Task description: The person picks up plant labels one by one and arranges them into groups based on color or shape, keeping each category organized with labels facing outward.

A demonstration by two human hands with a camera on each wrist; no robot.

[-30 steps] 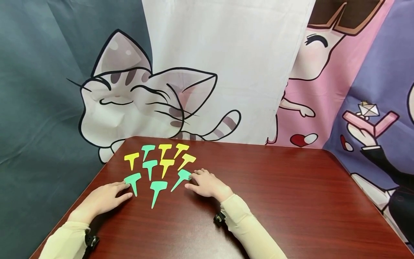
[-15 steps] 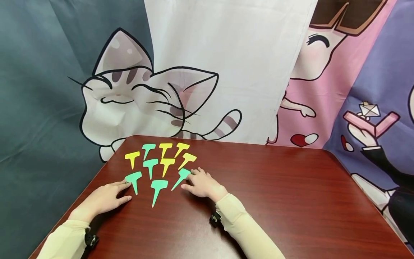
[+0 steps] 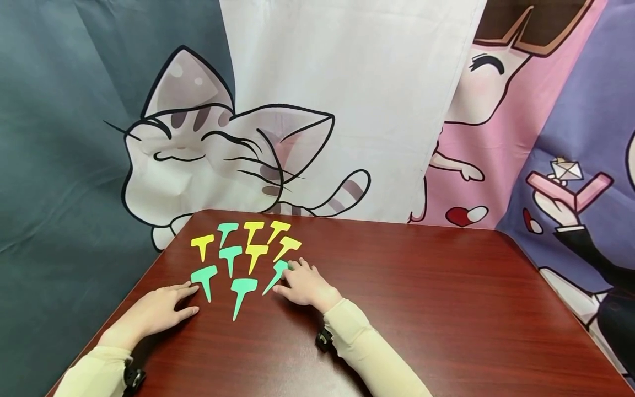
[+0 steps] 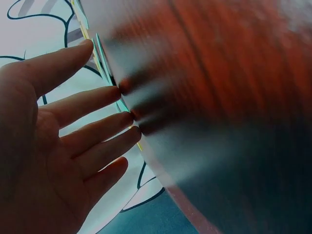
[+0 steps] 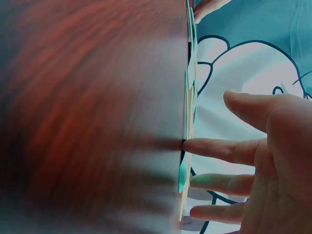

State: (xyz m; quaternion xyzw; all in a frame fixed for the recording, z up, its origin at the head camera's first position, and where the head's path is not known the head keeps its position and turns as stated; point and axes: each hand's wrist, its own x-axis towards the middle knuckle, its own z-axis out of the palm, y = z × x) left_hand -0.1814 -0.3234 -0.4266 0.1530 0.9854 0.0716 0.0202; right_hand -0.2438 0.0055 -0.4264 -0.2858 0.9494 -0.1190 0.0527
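Right grip (image 3: 305,284): fingers spread, thumb held apart, nothing clasped. Fingertips lie over the head of a teal T-shaped marker (image 3: 275,274); whether they press it, I can't tell. Its stem points to seven o'clock.

Left grip (image 3: 154,311): likewise splayed, holding nothing. Fingertips right at the left edge of another teal marker (image 3: 205,277); touching or just short of it, can't tell. That stem points between five and six.

Between the two, a third teal marker (image 3: 243,289) lies flat. Clock centred on it, twelve away from the person: right-hand teal at two, left-hand teal at ten. Two more teals lie beyond, toward eleven. Five yellows: one marker (image 3: 202,242) out at eleven, the other four spread from twelve to one. I count ten markers in all.

Cream sleeves (image 3: 377,350) run back toward five and seven, a black device (image 3: 324,338) at each wrist. Bench (image 3: 446,309) reddish-brown, glossy. Past twelve hangs a printed cloth (image 3: 347,82) with a smiling cat (image 3: 183,179).
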